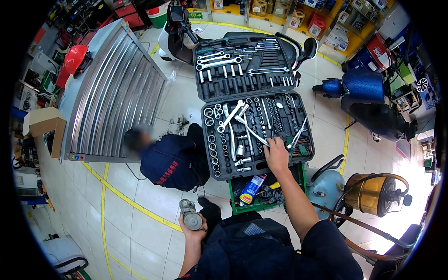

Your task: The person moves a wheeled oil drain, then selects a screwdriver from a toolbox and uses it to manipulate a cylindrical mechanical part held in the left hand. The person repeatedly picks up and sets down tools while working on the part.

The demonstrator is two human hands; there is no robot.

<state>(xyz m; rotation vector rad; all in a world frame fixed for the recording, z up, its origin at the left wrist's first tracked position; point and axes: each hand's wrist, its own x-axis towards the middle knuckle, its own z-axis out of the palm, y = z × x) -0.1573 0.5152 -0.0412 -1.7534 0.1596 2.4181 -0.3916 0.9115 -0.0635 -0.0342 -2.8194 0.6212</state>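
Note:
My left hand (192,229) is closed round a grey cast-metal part (192,220) with a round, cup-like end, held low in front of me. Its exact kind I cannot make out. Over the lower tray of a black tool case (305,156), my right hand (277,155) has its fingers closed at the end of a silver ratchet wrench (252,131). That wrench slants across the sockets. Beside it a large combination wrench (229,118) lies over the tray. The opened lid (205,96) carries more wrenches (219,61) and long sockets.
Beneath the case is a green-edged drawer (232,199) with a blue-and-yellow can (252,189). A co-worker in dark blue (170,161) crouches at left by a metal roller-shutter unit (114,98). Scooters (368,91), a teal tank (328,186) and a brass-coloured drum (368,193) stand at right.

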